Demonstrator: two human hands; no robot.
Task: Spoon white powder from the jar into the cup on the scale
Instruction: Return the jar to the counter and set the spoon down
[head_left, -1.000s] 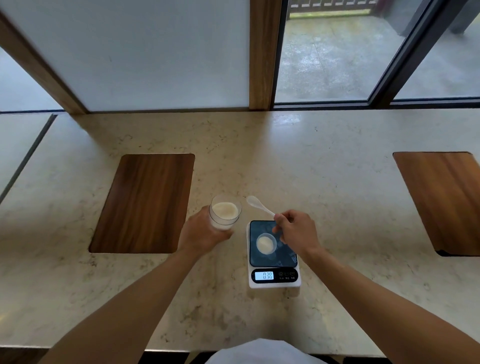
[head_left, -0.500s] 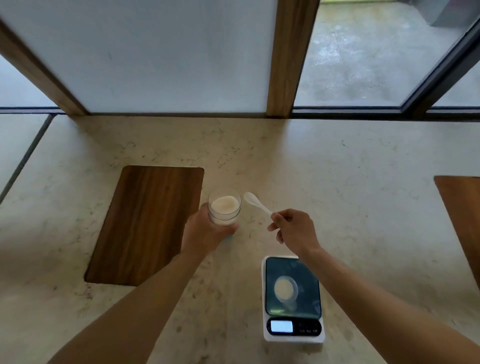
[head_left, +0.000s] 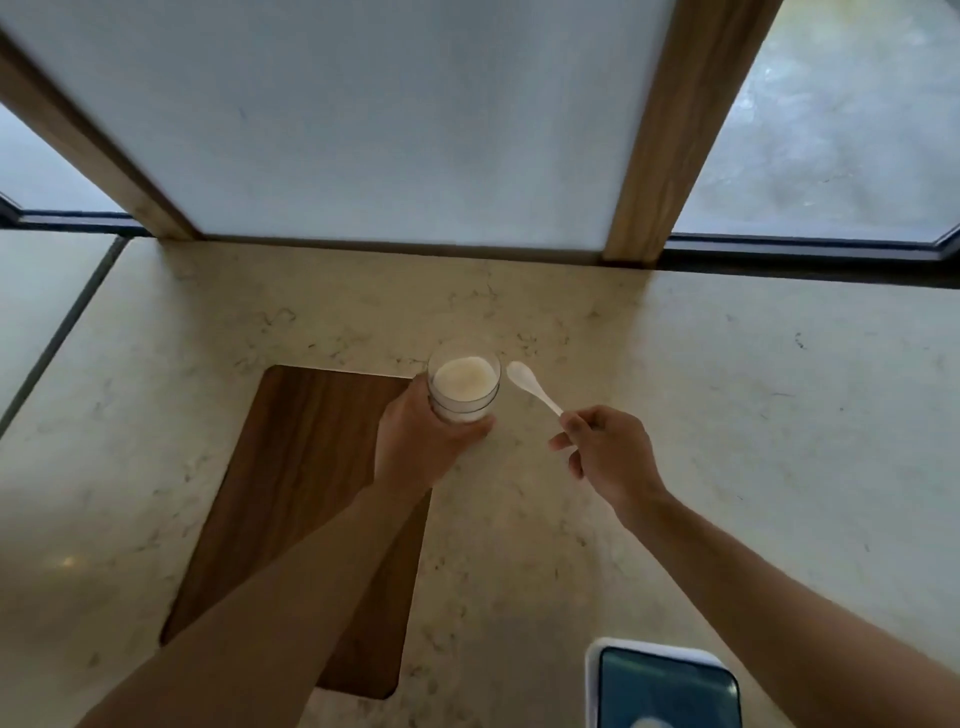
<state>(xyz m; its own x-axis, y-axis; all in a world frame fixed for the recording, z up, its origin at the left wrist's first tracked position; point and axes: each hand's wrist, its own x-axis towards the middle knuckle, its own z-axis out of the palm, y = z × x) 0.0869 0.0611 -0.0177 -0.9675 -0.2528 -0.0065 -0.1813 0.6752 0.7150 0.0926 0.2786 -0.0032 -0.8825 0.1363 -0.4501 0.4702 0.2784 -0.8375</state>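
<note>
Now the clear round jar (head_left: 464, 388), holding white powder (head_left: 462, 378) nearly to its rim, is standing open on the pale marbled stone desk (head_left: 727, 415), its near side touching the far right corner of a dark wooden rectangular inlay (head_left: 291, 499) set flush into the desk. The left hand (head_left: 421, 441) is wrapping around the jar's lower wall, its grip closing on the glass from the left and the near side. Just to the right of the jar, the small white plastic spoon (head_left: 532, 385) is hanging in the air with its bowl pointing toward the jar's rim, close beside it but not touching; whether any powder is lying in the bowl cannot be told. The right hand (head_left: 608, 452) is pinching the end of the spoon's handle between thumb and fingertips, the other fingers curling in. Well toward the near edge, at the bottom right, the white digital scale (head_left: 592, 675) with its dark glossy platform is showing only partly, and a pale sliver of the cup (head_left: 647, 723) on it is peeking in at the frame's bottom edge. Behind the desk, a frosted window pane (head_left: 389, 114) is sitting between light wooden posts (head_left: 675, 130).
</note>
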